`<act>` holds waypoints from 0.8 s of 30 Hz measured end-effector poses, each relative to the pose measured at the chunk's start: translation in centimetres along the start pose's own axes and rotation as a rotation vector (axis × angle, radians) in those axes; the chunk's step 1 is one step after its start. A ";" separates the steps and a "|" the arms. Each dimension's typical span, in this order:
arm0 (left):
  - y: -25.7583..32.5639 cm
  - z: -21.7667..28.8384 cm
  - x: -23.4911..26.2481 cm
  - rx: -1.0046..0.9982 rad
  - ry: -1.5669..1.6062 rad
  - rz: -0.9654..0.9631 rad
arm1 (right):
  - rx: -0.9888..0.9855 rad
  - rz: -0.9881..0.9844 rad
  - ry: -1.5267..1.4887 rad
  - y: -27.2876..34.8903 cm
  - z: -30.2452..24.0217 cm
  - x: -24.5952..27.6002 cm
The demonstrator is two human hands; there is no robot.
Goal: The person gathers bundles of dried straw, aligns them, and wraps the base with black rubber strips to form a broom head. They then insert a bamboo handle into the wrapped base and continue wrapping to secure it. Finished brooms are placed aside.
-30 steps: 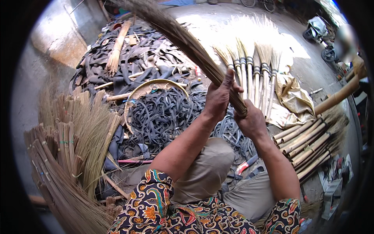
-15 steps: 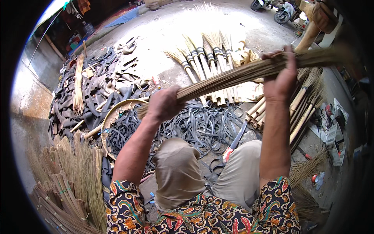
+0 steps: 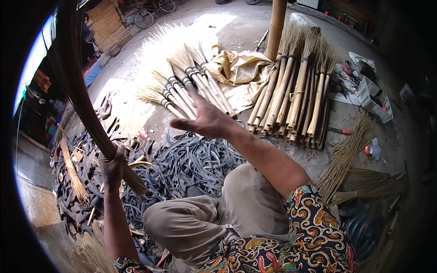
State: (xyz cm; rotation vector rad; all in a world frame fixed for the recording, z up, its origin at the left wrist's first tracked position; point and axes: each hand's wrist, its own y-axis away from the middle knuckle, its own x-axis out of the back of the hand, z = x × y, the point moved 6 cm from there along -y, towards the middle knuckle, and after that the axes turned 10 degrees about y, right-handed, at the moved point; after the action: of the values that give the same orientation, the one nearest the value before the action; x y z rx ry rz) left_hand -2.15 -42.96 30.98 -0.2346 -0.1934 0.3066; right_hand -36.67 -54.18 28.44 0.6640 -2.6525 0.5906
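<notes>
My left hand (image 3: 113,166) is wrapped round a long bundle of thin brown broom bristles (image 3: 84,100), near its lower end. The bundle stands steeply tilted, its top reaching up toward the far left rim. My right hand (image 3: 202,117) holds nothing; its fingers are apart, with the palm side turned toward the bundle. Behind that hand lies a fan of finished brooms (image 3: 182,88) with pale bamboo handles and dark bands. Below it spreads a heap of dark rubber strips (image 3: 193,161).
Bamboo-handled brooms (image 3: 296,86) are stacked at right beside a crumpled tan sack (image 3: 243,68). A bamboo post (image 3: 276,27) rises behind. Loose bristles (image 3: 348,157) and a white plastic basket (image 3: 374,100) lie farther right. At left, a bundle of thin sticks (image 3: 73,170) rests on dark scraps.
The bundle has swung from nearly level to steeply upright on the left. My right hand has let go of it and moved left. The view has turned right.
</notes>
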 end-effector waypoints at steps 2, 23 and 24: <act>-0.8 1.3 -7.4 -0.021 0.085 -0.175 | 0.225 0.070 0.050 -2.5 -7.3 0.8; 14.7 -7.8 -54.8 -0.247 0.447 -0.713 | -0.017 0.880 0.076 23.9 6.7 16.0; 14.9 -9.5 -55.2 -0.249 0.459 -0.674 | -0.039 0.899 0.124 24.3 9.0 15.3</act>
State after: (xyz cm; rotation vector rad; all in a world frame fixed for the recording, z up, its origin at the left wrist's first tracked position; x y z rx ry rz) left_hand -55.78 -48.64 9.72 -0.4614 0.1496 -0.4444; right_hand -63.79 -44.45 19.66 -0.6161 -2.7253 0.7508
